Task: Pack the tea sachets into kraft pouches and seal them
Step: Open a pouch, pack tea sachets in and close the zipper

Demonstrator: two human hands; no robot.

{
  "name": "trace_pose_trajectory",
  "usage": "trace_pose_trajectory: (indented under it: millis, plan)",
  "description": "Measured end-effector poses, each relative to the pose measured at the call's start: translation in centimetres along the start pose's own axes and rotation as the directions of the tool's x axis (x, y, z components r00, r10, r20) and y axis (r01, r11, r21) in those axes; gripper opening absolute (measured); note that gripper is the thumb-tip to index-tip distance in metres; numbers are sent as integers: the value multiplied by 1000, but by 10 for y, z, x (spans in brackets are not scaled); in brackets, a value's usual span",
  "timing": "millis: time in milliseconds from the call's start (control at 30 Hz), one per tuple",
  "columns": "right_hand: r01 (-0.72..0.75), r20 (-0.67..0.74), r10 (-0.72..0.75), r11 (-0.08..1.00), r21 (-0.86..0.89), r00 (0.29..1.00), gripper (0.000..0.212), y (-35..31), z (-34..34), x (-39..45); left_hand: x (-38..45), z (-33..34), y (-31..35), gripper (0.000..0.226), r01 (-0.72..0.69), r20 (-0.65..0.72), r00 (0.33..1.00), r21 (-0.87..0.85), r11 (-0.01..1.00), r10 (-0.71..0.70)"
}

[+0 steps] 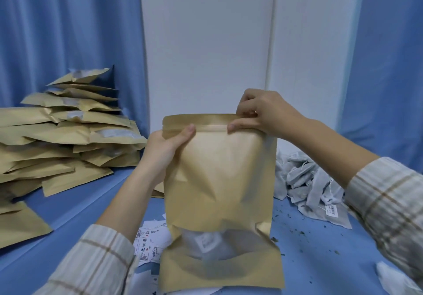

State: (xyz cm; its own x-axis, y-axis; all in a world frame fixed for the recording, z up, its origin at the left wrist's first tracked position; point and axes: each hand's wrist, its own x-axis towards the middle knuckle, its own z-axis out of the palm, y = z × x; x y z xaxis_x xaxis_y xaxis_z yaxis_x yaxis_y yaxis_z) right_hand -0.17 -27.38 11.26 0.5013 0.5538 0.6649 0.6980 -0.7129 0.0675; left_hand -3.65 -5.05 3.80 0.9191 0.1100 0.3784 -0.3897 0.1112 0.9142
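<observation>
Both hands (258, 113) pinch crinkled kraft pouch (219, 180).

- Blue pleated curtains (68, 31) hang at left and right.
- A white panelled wall (206, 54) stands between them.
- A blue table surface (75, 212) fills the foreground, evenly lit.
</observation>
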Motion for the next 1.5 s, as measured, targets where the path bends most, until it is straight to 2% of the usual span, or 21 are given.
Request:
trace_pose_trajectory:
  millis: [67, 100, 133, 200, 267, 400, 500, 533, 600, 667, 733, 800, 900, 1067, 1200, 1333, 1500]
  plan:
    - [-54, -37, 51, 996, -69, 998, 55, 2, -5, -4, -3, -5, -7, 9, -2, -39, 999, -31, 1000, 1]
    - [-91, -22, 91, 996, 2, 996, 55, 4, -9, -7, -6, -7, -10, 14, 8, -64, 998, -52, 999, -11]
    - [-146, 40, 142, 979, 144, 989, 52, 6, -13, -10, -8, -9, -13, 20, 15, -90, 996, -76, 997, -21]
    - [-268, 192, 204, 870, 413, 960, 47, 10, -16, -18, -12, -12, -18, 30, 20, -119, 992, -114, 993, -34]
    - [-321, 200, 255, 823, 469, 946, 41, 17, -10, -24, -14, -12, -21, 35, 17, -126, 991, -138, 990, -34]
    - [-347, 168, 305, 854, 387, 937, 39, 20, 7, -23, -12, -9, -23, 36, 16, -167, 985, -129, 992, -37]
    - [-341, 188, 312, 928, 149, 931, 35, 20, 12, -15, -9, -8, -25, 22, 25, -193, 980, -155, 988, -55]
    - [-308, 199, 294, 951, 41, 935, 36, 17, 14, -11, -7, -7, -26, 16, 18, -207, 977, -149, 989, -49]
    - [-163, 185, 183, 980, -117, 965, 54, 5, 19, -3, -7, -6, -27, 11, -7, -207, 978, -86, 996, -11]
    - [-100, 224, 104, 995, -31, 969, 64, -12, 23, 7, -8, -1, -28, 14, -28, -175, 984, -5, 1000, 27]
    - [-153, 320, 108, 981, 118, 941, 46, -22, 28, 16, -12, 4, -28, 14, -36, -165, 986, -4, 999, 35]
    - [-160, 342, 101, 976, 148, 934, 30, -25, 32, 19, -14, 5, -27, 15, -54, -153, 987, -20, 998, 50]
    - [-137, 305, 66, 966, 219, 950, 31, -23, 35, 17, -17, 4, -26, 13, -54, -119, 992, -28, 998, 50]
    - [-117, 215, 66, 965, 233, 974, 25, -24, 38, 9, -19, 5, -26, 7, -97, -191, 977, -9, 995, 94]
    - [-86, 285, 44, 987, 138, 958, 33, -32, 38, 12, -16, 9, -34, 12, -130, -309, 933, 184, 974, 183]
    - [-131, 250, 84, 975, 181, 965, 38, -36, 37, 14, -17, 17, -34, 13, -172, -289, 927, 242, 955, 240]
    - [-198, 262, 121, 935, 293, 958, 21, -36, 32, 10, -17, 21, -34, 15, -188, -303, 912, 291, 938, 277]
